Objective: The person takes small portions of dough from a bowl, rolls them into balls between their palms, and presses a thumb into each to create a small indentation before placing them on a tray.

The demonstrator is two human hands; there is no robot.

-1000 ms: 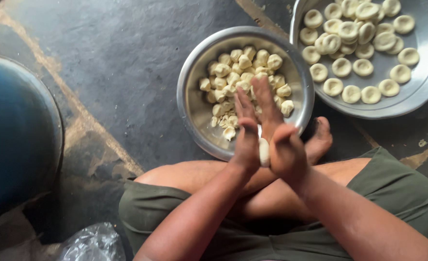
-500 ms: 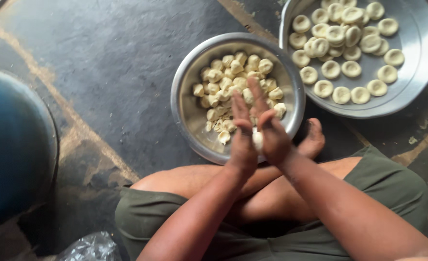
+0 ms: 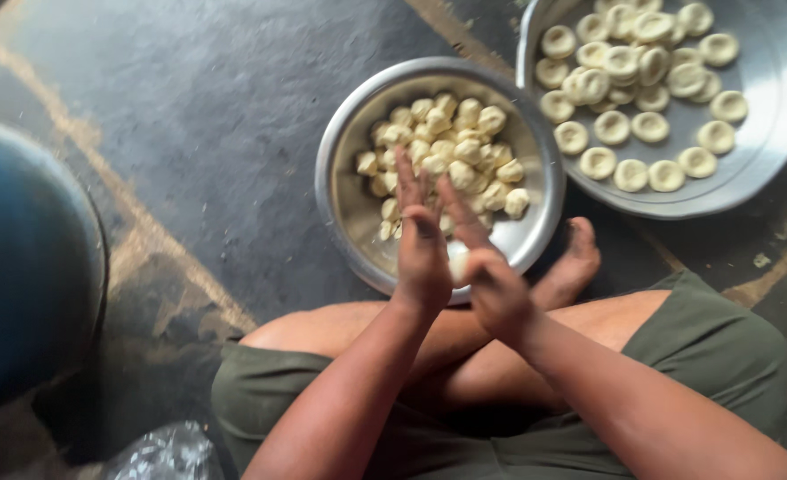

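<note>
Left hand [image 3: 422,249] and right hand [image 3: 491,280]: palms pressed together, fingers straight, a pale dough piece [image 3: 457,264] squeezed between them; only its edge shows. Both hang over the near rim of the bowl [image 3: 344,200].

Bowl: round, steel, on the dark floor [image 3: 189,116] ahead of the crossed legs. Holds a heap of small dough lumps [image 3: 451,151], mostly toward its far side.

Tray [image 3: 767,133]: wide, steel, at the floor's far right, just beside the bowl. Carries flattened dough rounds [image 3: 629,107] with dented centres.

Bare foot [image 3: 571,267]: beside the bowl's near right rim.

Blue drum [image 3: 20,267]: left edge.

Plastic bag [image 3: 158,453]: near left.
</note>
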